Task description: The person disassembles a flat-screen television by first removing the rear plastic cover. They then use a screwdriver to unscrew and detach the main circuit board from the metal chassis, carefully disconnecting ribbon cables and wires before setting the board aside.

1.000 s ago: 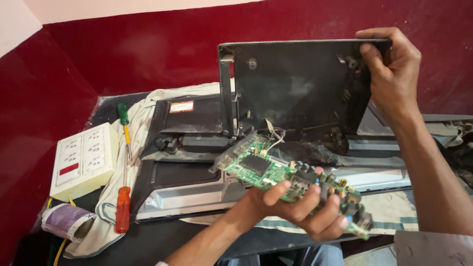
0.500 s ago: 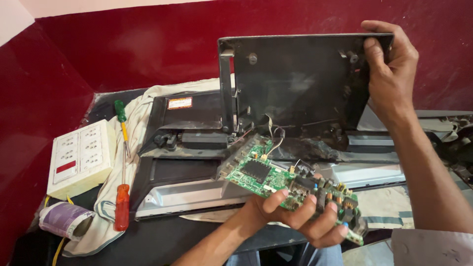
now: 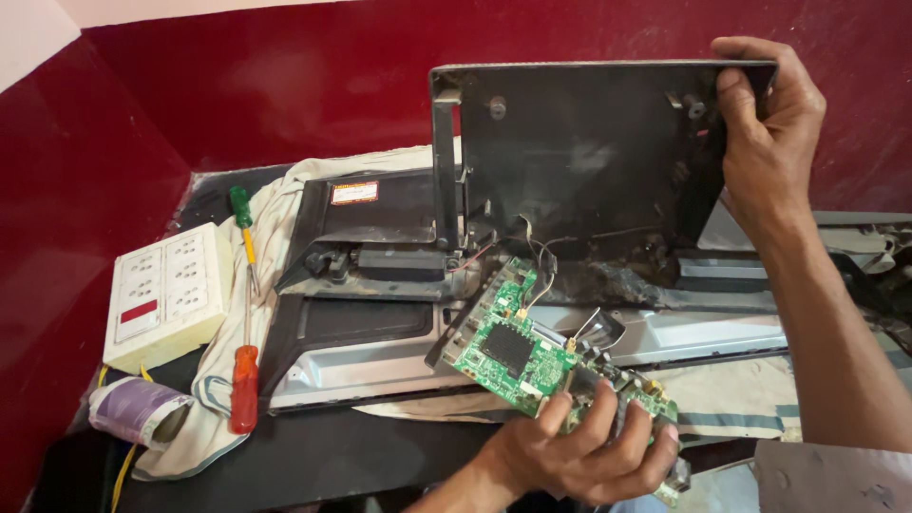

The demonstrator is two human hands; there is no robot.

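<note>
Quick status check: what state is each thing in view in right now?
Left hand: grips the green circuit board, tilted, wires attached.
Right hand: grips the dark metal panel, held upright.
Red-handled screwdriver: lying on the cloth.
Green-handled screwdriver: lying, untouched.
Socket box: lying flat.

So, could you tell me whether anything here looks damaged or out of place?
Yes: the green circuit board is out of the opened chassis, tilted in the left hand, thin wires trailing. The right hand props the dark metal cover upright. Grime lines its lower edge.
</note>
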